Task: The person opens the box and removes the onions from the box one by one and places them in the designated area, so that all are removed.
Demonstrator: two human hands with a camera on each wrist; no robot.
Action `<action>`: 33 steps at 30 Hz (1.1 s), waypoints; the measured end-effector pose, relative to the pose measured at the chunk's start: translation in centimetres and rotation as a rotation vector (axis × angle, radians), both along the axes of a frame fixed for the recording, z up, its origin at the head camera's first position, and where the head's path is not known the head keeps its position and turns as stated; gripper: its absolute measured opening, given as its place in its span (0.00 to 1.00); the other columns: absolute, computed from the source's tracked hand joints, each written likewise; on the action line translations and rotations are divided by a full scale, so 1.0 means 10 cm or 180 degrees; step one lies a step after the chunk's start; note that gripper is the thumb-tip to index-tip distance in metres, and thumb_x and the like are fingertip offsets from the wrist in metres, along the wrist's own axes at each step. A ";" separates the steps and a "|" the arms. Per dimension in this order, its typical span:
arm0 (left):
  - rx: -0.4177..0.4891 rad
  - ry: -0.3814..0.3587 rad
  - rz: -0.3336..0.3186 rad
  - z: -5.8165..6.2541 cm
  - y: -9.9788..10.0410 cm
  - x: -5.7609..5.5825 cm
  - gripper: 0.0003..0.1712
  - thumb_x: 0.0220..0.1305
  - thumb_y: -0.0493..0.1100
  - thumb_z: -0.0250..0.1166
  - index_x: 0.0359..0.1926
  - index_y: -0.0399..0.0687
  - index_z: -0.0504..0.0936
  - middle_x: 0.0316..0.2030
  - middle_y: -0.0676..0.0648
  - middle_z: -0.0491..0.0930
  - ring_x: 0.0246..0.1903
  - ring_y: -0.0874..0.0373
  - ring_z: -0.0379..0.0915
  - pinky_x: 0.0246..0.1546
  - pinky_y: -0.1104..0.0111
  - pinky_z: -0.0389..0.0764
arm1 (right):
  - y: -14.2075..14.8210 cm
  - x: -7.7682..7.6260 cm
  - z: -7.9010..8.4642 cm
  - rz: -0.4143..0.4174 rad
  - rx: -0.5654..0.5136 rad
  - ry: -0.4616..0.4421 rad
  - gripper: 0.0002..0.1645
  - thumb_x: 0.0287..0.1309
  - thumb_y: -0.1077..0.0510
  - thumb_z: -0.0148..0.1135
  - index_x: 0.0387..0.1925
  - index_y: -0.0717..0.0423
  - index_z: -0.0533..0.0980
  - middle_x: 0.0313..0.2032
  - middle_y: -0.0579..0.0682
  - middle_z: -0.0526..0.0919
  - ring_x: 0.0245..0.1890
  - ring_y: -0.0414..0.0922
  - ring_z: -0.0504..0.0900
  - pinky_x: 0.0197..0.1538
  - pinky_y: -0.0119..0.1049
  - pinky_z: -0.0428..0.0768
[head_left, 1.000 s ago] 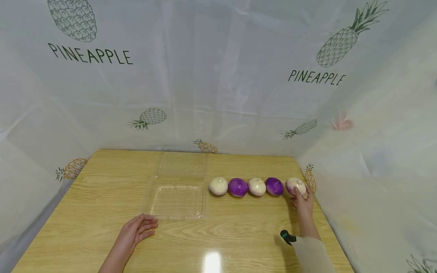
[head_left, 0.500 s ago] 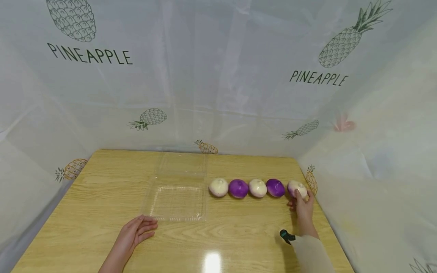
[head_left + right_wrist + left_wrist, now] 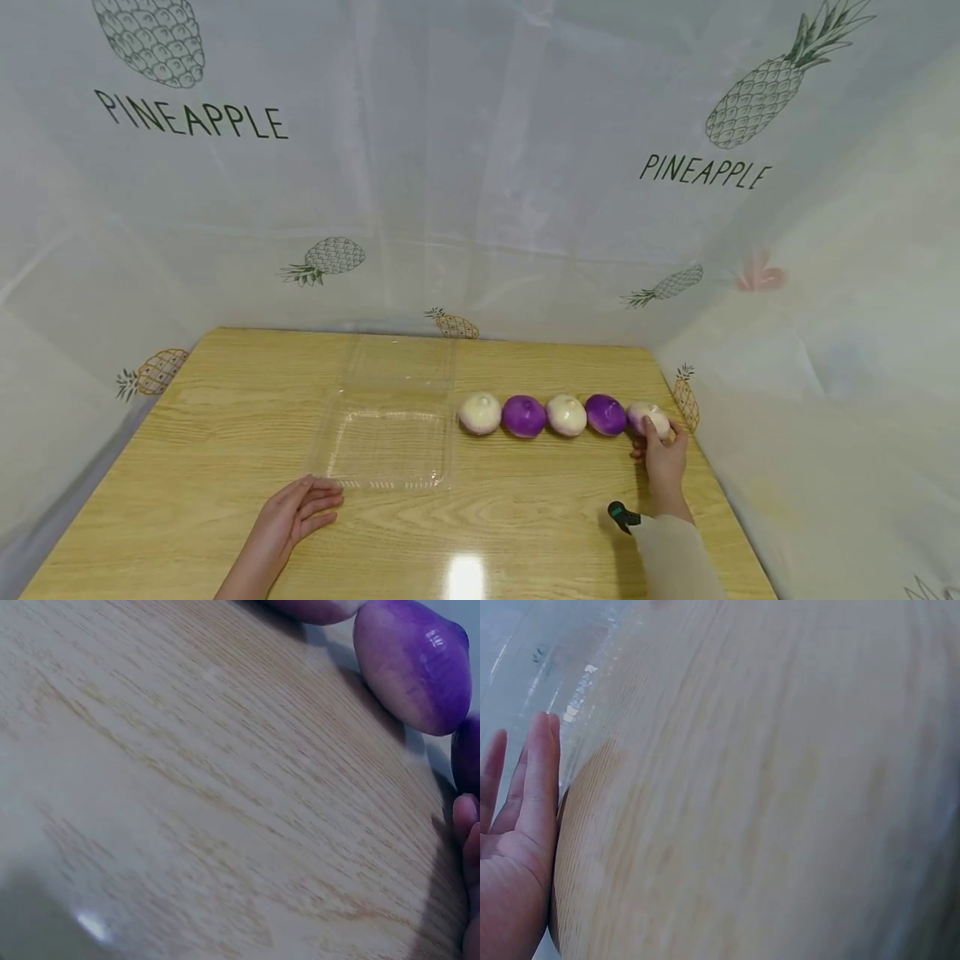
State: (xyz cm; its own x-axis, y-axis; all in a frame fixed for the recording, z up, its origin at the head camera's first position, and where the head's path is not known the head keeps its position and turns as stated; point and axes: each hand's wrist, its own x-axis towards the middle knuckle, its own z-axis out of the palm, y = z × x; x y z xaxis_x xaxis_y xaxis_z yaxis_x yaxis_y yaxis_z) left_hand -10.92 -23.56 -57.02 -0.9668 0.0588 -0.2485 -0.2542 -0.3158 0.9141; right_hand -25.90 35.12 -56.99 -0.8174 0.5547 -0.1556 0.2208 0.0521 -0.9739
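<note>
At the right end of a row, my right hand [image 3: 663, 454] pinches a cream-and-purple turnip [image 3: 647, 412], thumb at its front and fingers round its right side. It sits right up against a deep purple turnip [image 3: 606, 415]. Only the fingertips of this hand show at the right edge of the right wrist view, below a dark purple turnip [image 3: 466, 756]. My left hand [image 3: 292, 517] lies with its fingers extended, fingertips right at the front left corner of a clear plastic clamshell container [image 3: 386, 484]. The container's lid [image 3: 401, 354] is folded back, away from me.
Left of the held turnip stand a cream turnip [image 3: 566, 415], a purple turnip [image 3: 524, 417] and another cream turnip [image 3: 480, 414], which is close beside the container. All rest on a wooden table [image 3: 525, 517]. A pineapple-print curtain [image 3: 480, 208] closes off its back and sides.
My right hand has shifted the end turnip slightly left, closing the gap to the deep purple turnip. My left hand and the container have hardly moved.
</note>
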 end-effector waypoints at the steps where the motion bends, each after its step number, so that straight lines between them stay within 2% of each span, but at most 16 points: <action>1: -0.0002 0.0007 0.0007 0.00 0.00 0.00 0.26 0.78 0.50 0.47 0.50 0.29 0.78 0.43 0.42 0.82 0.45 0.52 0.81 0.47 0.60 0.83 | 0.00 0.00 0.00 -0.0009 0.0033 -0.0003 0.49 0.62 0.37 0.59 0.73 0.53 0.47 0.17 0.43 0.77 0.11 0.37 0.77 0.16 0.28 0.79; 8: 0.0042 0.0127 -0.0063 0.01 0.01 0.02 0.26 0.78 0.49 0.47 0.51 0.27 0.77 0.44 0.42 0.82 0.45 0.52 0.81 0.47 0.61 0.83 | 0.04 -0.01 -0.01 -0.0019 0.0245 -0.0077 0.51 0.60 0.35 0.60 0.73 0.54 0.48 0.16 0.44 0.75 0.09 0.37 0.75 0.16 0.29 0.78; 13: 0.0119 0.0221 -0.0132 0.02 0.01 0.03 0.25 0.79 0.48 0.46 0.51 0.28 0.77 0.44 0.42 0.82 0.45 0.53 0.81 0.47 0.61 0.83 | 0.03 -0.01 0.00 -0.0002 0.0247 -0.0085 0.50 0.61 0.37 0.61 0.73 0.53 0.49 0.15 0.44 0.74 0.09 0.37 0.75 0.15 0.29 0.78; 24: 0.0099 0.0199 -0.0121 0.03 0.01 0.02 0.25 0.79 0.48 0.47 0.51 0.27 0.76 0.44 0.42 0.82 0.45 0.52 0.81 0.47 0.61 0.83 | 0.06 0.01 -0.01 0.0063 0.0188 -0.0078 0.48 0.63 0.43 0.63 0.74 0.54 0.50 0.14 0.47 0.75 0.08 0.39 0.74 0.14 0.32 0.79; 33: 0.0051 0.0185 -0.0027 0.03 0.03 0.03 0.25 0.78 0.48 0.47 0.50 0.25 0.76 0.43 0.42 0.82 0.44 0.52 0.82 0.46 0.61 0.83 | 0.03 0.04 0.01 0.0071 0.0188 -0.0039 0.48 0.62 0.43 0.63 0.74 0.53 0.50 0.14 0.44 0.74 0.09 0.37 0.73 0.15 0.31 0.79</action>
